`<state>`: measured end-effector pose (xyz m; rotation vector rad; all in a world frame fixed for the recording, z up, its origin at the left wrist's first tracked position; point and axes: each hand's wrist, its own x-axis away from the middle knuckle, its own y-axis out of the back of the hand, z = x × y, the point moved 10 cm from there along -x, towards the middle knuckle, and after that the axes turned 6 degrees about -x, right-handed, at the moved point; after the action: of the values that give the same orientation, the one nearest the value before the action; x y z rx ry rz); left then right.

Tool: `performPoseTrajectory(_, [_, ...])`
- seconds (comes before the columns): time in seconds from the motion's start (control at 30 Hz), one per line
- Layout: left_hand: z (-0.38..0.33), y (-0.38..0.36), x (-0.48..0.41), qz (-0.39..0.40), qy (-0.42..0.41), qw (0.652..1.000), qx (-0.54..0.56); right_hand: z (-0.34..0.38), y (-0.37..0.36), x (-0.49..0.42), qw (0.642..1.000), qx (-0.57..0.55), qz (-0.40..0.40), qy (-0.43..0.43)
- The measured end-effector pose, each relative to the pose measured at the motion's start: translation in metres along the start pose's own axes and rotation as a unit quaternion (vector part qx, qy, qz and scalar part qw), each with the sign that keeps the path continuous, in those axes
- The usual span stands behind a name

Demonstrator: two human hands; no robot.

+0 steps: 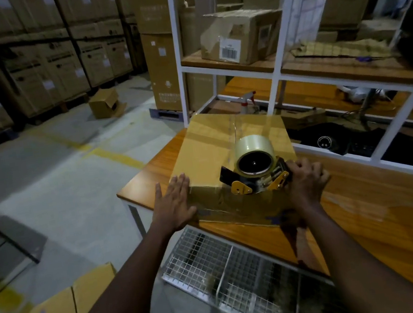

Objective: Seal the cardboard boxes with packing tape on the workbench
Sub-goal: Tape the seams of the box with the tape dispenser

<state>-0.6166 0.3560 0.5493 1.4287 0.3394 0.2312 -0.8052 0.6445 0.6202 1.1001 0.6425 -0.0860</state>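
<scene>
Centre of frame: a closed cardboard box point(215, 149), matte tan and rectangular, stands on the left end of a bench point(376, 227) with a glossy orange wood-grain top. A strip of clear, shiny tape point(249, 125) runs along the box lid from its far edge towards the near edge, up-and-down in the frame.

On the near edge of the lid sits the tape dispenser point(256, 183), with yellow metal side plates and black fittings. It carries a pale, translucent tape roll point(253, 146) whose dark round core faces the viewer. The dispenser's long axis lies roughly left to right in the frame, handle end to the right.

The right hand point(307, 181), just right of the roll, has its fingers curled round the handle. The left hand point(173, 204), left of the dispenser and apart from it, lies flat with straight fingers against the near left corner of the box.

Lower centre: a white wire-mesh tray point(230, 268) sits below the bench edge. Upper right: a white-framed shelf point(275, 65) holds a worn carton point(241, 36).
</scene>
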Motion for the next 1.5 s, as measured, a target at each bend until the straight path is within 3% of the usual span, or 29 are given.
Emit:
performPoseTrajectory(0.17, [-0.019,0.010,-0.003,0.035,0.073,0.997,-0.005,-0.028,0.010,0.002,1.000,-0.009,-0.021,-0.013])
performPoseTrajectory(0.37, [-0.116,0.014,-0.014,0.066,-0.043,0.997,-0.025,-0.028,0.012,0.002,0.999,-0.036,-0.015,-0.012])
performPoseTrajectory(0.6, [-0.112,0.008,-0.012,0.069,-0.032,0.995,-0.057,-0.040,0.014,0.002,1.000,-0.026,0.004,0.013])
performPoseTrajectory(0.83, [-0.110,0.002,-0.013,0.078,-0.003,0.995,-0.064,-0.132,0.042,-0.006,0.998,-0.043,-0.028,-0.033])
performPoseTrajectory(1.0, [-0.127,0.014,-0.016,0.070,0.050,0.995,-0.050,-0.142,0.040,-0.006,0.997,-0.058,-0.014,-0.044])
performPoseTrajectory(1.2, [-0.209,0.028,-0.034,0.078,-0.054,0.993,-0.065,-0.154,0.024,-0.003,0.988,-0.112,0.028,-0.099])
performPoseTrajectory(1.5, [-0.220,0.019,-0.033,0.066,-0.045,0.994,-0.076,-0.167,0.019,0.001,0.983,-0.120,0.069,-0.118])
